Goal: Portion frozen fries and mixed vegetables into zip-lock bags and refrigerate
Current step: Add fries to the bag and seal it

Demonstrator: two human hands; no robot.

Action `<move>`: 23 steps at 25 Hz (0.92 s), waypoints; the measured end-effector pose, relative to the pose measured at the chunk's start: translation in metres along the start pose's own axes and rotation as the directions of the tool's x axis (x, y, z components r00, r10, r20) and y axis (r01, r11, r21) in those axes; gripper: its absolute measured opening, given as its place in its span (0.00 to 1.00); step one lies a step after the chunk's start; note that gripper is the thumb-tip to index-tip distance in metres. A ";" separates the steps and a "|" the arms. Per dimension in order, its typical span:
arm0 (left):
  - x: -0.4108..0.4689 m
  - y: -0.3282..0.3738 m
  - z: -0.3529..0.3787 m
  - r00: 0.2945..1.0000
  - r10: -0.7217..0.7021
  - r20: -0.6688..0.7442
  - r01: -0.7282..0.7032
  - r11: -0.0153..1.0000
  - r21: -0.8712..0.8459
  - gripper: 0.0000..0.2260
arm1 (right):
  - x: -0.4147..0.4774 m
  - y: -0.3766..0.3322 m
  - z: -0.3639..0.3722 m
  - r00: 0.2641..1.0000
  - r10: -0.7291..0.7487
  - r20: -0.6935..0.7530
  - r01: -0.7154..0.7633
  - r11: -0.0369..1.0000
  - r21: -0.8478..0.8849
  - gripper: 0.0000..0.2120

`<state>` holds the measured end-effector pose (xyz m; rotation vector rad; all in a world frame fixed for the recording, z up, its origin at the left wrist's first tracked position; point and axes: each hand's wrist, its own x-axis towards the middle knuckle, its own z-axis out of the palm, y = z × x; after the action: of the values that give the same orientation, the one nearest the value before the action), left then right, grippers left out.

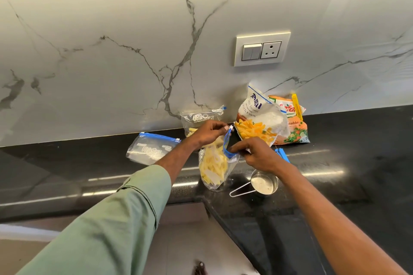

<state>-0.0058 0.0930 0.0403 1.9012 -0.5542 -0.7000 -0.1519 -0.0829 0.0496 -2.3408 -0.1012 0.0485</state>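
A clear zip-lock bag (213,168) holding pale fries stands on the black counter (335,163), its blue zip strip bent open at the top. My left hand (206,133) pinches the far end of that strip by its white slider. My right hand (254,154) pinches the near end. Behind them a second zip-lock bag (197,118) with some fries leans on the wall. An empty zip-lock bag (149,148) lies flat to the left. The white fries packet (260,118) and the orange mixed vegetables packet (295,126) lean against the wall on the right.
A steel measuring cup (263,184) with a wire handle sits near the counter's front edge, under my right wrist. A blue clip (282,155) lies behind that wrist. A yellow clip (296,106) closes the vegetable packet. A switch and socket plate (262,48) is on the marble wall.
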 end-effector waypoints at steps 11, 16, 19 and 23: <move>-0.040 0.007 0.015 0.875 0.125 -0.468 -0.183 0.980 -0.081 0.08 | 0.055 -0.062 0.015 0.857 0.197 -0.475 -0.096 0.969 0.227 0.08; -0.059 -0.004 0.004 0.830 0.048 -0.556 -0.149 0.979 -0.138 0.07 | 0.067 -0.064 0.031 0.906 0.106 -0.410 -0.048 0.987 0.151 0.11; -0.065 -0.006 -0.006 0.790 0.078 -0.608 -0.132 0.990 -0.044 0.08 | 0.067 -0.070 0.041 0.869 0.005 -0.495 -0.002 1.000 0.007 0.12; -0.073 -0.004 -0.018 0.812 0.096 -0.576 -0.166 0.984 -0.069 0.05 | 0.071 -0.069 0.039 0.894 -0.027 -0.447 0.051 0.998 0.043 0.13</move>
<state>-0.0458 0.1535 0.0591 1.8213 -0.2456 -0.0439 -0.0882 -0.0004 0.0715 -2.2352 0.0811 -0.5005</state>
